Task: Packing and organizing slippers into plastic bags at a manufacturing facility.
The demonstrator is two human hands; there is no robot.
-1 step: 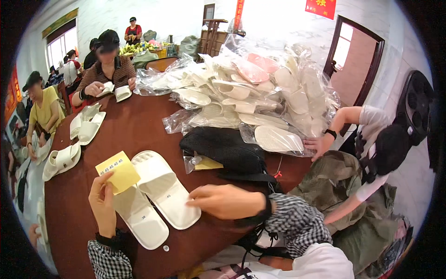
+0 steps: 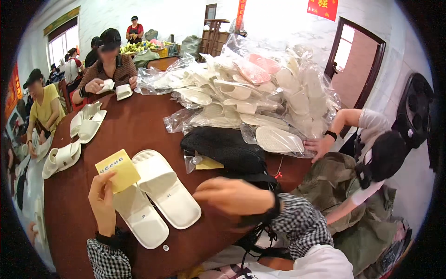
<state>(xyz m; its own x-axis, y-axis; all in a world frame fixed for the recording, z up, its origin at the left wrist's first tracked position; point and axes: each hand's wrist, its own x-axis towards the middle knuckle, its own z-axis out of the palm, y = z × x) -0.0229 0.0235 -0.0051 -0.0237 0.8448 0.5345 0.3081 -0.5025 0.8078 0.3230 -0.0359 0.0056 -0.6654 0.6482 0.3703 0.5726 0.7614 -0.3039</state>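
Note:
My left hand (image 2: 103, 200) pinches a yellow sheet of number stickers (image 2: 118, 169) between thumb and fingers, above the toe strap of a white slipper (image 2: 144, 218). To its right lies the matching white slipper (image 2: 174, 193), sole down on the table. Each insole bears a small printed sticker. Just off the right slipper's outer edge is my right hand (image 2: 234, 195), smeared by motion, its fingers hard to make out. A tiny round white sticker (image 2: 166, 248) lies below the slippers' heels.
Bagged slippers (image 2: 251, 88) are heaped on the brown table (image 2: 134, 125). A black bag (image 2: 223, 149) lies before them. Two slipper pairs (image 2: 88, 123) stand at left. Opposite, a co-worker (image 2: 109, 63) holds slippers; at right another person (image 2: 381, 153) reaches toward the heap.
My right hand has drawn back to the right, away from the right slipper's edge. My left hand and the sticker sheet have hardly moved.

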